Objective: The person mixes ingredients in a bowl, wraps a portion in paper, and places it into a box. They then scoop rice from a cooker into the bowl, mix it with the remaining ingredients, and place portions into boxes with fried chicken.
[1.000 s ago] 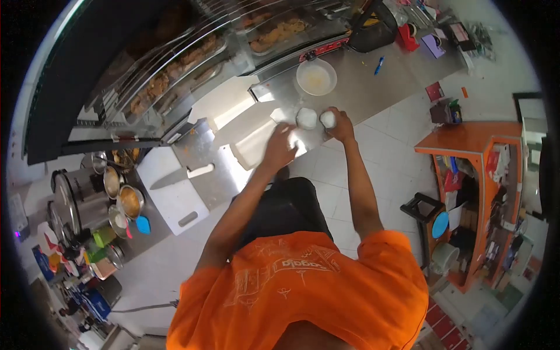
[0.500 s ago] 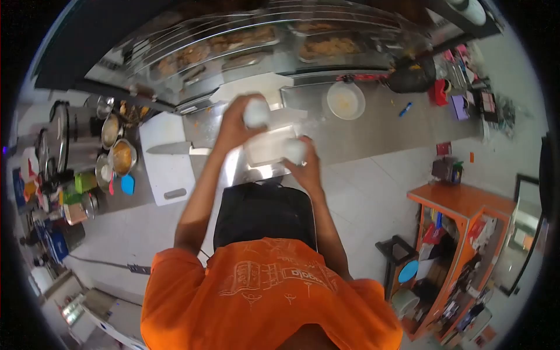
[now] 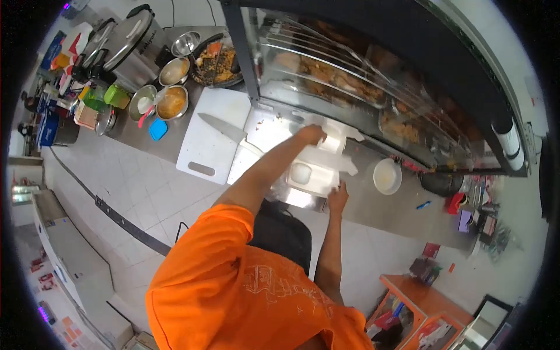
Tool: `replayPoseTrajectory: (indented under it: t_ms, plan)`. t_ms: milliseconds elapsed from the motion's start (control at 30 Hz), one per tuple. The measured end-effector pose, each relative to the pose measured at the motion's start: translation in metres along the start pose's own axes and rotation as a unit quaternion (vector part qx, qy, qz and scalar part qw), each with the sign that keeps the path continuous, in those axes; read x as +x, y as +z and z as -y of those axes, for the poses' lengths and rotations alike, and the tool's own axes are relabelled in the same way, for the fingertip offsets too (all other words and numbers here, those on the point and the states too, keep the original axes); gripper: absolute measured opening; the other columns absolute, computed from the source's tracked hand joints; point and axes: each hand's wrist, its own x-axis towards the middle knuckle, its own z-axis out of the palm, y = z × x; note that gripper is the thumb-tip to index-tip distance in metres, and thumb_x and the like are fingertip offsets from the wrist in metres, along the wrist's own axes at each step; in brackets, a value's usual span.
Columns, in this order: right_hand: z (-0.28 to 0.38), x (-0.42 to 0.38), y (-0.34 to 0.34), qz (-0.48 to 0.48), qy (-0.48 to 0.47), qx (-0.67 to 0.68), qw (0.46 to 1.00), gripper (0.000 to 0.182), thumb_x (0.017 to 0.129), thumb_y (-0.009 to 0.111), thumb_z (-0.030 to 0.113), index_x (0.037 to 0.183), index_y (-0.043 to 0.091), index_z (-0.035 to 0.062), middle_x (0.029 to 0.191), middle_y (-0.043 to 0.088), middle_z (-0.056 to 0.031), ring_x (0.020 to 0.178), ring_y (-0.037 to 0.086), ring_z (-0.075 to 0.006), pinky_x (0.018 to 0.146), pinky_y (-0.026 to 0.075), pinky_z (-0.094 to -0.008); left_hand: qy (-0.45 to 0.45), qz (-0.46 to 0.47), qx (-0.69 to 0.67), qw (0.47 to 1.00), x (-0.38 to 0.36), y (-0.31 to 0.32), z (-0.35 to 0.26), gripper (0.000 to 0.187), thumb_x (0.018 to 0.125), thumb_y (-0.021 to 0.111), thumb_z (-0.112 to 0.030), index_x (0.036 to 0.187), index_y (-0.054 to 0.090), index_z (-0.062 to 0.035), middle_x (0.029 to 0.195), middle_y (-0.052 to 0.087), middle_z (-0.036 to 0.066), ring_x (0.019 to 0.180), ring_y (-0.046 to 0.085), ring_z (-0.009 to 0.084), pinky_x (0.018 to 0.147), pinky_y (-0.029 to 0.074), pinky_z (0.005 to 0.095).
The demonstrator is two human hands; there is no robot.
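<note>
Left hand at back box, grip unclear; right hand at right edge of near box, hold unclear. 1 white lump inside near box, on worktop. Swinging forearm could knock knife.

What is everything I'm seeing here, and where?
Counter: one, grey, mid-picture
Takeaway boxes: two, white, open on the counter
Rounded portion: at least one, white, in the nearer box
Cutting board: one, white, left of boxes
Knife: one, grey and white, partly on the board
Round bowl: one, white, right of boxes
Pen: one, blue, farther right
Display cabinet: one, black-framed, behind boxes
Pan: one, dark, beyond the board
Metal bowls: several, silver, near the pan
Lidded cooker: one, silver, far left
Shelf unit: one, orange, lower right
Edge clutter: too small to count
Left hand: one, at the farther box
Right hand: one, at the nearer box
T-shirt: one, orange, lower middle
</note>
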Motion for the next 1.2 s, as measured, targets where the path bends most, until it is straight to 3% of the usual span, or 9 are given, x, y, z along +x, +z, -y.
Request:
replayPoseTrajectory:
  t_ms: [300, 433, 567, 667, 733, 833, 933, 1000, 1200]
  plan:
    - [-0.134, 0.027, -0.106, -0.151, 0.030, -0.169, 0.974, 0.035, 0.080, 0.065, 0.011, 0.114, 0.062, 0.0007, 0.103, 0.066, -0.0179, 0.093, 0.062, -0.0352, 0.081, 0.049, -0.0423, 0.076, -0.052, -0.208, 0.974, -0.063, -0.042, 0.002, 0.035, 0.078, 0.056, -0.010, 0.111, 0.065, -0.0095, 0.116, 0.060, 0.019, 0.112, 0.057, 0.0331, 0.092, 0.047, 0.0433]
    - [-0.014, -0.002, -0.108, -0.367, 0.015, -0.259, 0.893, 0.025, 0.085, 0.064, 0.015, 0.105, 0.065, 0.0006, 0.093, 0.067, -0.0141, 0.081, 0.064, -0.0262, 0.069, 0.050, -0.0389, 0.149, -0.099, -0.383, 0.906, -0.211, -0.113, 0.008, 0.015, 0.087, 0.057, -0.010, 0.096, 0.069, -0.0072, 0.090, 0.067, 0.013, 0.085, 0.064, 0.0224, 0.078, 0.050, 0.0340]
    - [0.129, -0.066, 0.080, -0.004, -0.063, 0.396, 0.916, 0.017, 0.085, 0.059, -0.003, 0.101, 0.064, 0.0006, 0.093, 0.065, -0.0054, 0.078, 0.061, -0.0126, 0.069, 0.052, -0.0253, 0.009, -0.112, -0.627, 0.771, -0.320, -0.102, 0.070, 0.010, 0.090, 0.058, -0.013, 0.094, 0.065, -0.0058, 0.078, 0.062, 0.004, 0.067, 0.056, 0.0101, 0.058, 0.045, 0.0257]
    - [0.342, -0.023, 0.182, 0.136, -0.224, 0.235, 0.936, 0.020, 0.088, 0.066, 0.009, 0.107, 0.065, 0.0023, 0.099, 0.067, -0.0164, 0.093, 0.066, -0.0270, 0.080, 0.051, -0.0346, -0.119, -0.112, -0.660, 0.734, -0.368, -0.109, 0.100, 0.012, 0.092, 0.059, -0.015, 0.098, 0.063, -0.0054, 0.071, 0.055, -0.001, 0.058, 0.047, 0.0052, 0.051, 0.041, 0.0208]
    - [0.434, 0.066, 0.245, -0.008, -0.338, 0.250, 0.907, 0.019, 0.091, 0.064, 0.022, 0.096, 0.064, 0.0043, 0.091, 0.065, -0.0136, 0.088, 0.064, -0.0277, 0.080, 0.049, -0.0364, -0.150, -0.133, -0.676, 0.709, -0.397, -0.112, 0.118, 0.015, 0.094, 0.060, -0.015, 0.104, 0.061, -0.0051, 0.067, 0.045, -0.006, 0.053, 0.036, 0.0019, 0.047, 0.037, 0.0178]
    - [0.497, 0.211, 0.314, -0.161, -0.201, -0.031, 0.966, 0.060, 0.080, 0.066, 0.054, 0.108, 0.064, 0.0019, 0.109, 0.060, -0.0212, 0.110, 0.051, -0.0375, 0.096, 0.039, -0.0464, -0.129, -0.219, -0.674, 0.693, -0.425, -0.124, 0.130, 0.017, 0.091, 0.062, -0.010, 0.108, 0.060, -0.0068, 0.067, 0.044, -0.007, 0.058, 0.037, 0.0006, 0.050, 0.035, 0.0181]
    - [0.515, 0.290, 0.351, -0.052, -0.097, -0.118, 0.987, 0.058, 0.074, 0.069, 0.060, 0.093, 0.071, 0.0055, 0.109, 0.062, -0.0209, 0.109, 0.052, -0.0390, 0.096, 0.039, -0.0520, -0.131, -0.272, -0.617, 0.727, -0.444, -0.121, 0.149, 0.018, 0.089, 0.063, -0.006, 0.107, 0.061, -0.0057, 0.067, 0.044, -0.007, 0.058, 0.037, 0.0010, 0.052, 0.032, 0.0182]
    - [0.524, 0.300, 0.342, -0.003, -0.285, 0.016, 0.958, 0.050, 0.079, 0.068, 0.046, 0.088, 0.069, -0.0031, 0.090, 0.069, -0.0144, 0.079, 0.065, -0.0352, 0.076, 0.051, -0.0470, -0.181, -0.311, -0.580, 0.731, -0.450, -0.124, 0.154, 0.016, 0.088, 0.064, -0.006, 0.104, 0.062, -0.0045, 0.066, 0.043, -0.007, 0.056, 0.037, 0.0014, 0.051, 0.028, 0.0190]
    - [0.573, 0.182, 0.285, 0.254, -0.140, 0.507, 0.812, 0.023, 0.094, 0.056, 0.020, 0.099, 0.061, -0.0019, 0.078, 0.066, -0.0109, 0.070, 0.068, -0.0199, 0.059, 0.056, -0.0299, -0.161, -0.533, -0.405, 0.725, -0.392, -0.167, 0.193, 0.021, 0.083, 0.070, -0.007, 0.102, 0.062, -0.0038, 0.070, 0.048, -0.001, 0.057, 0.042, 0.0037, 0.049, 0.030, 0.0216]
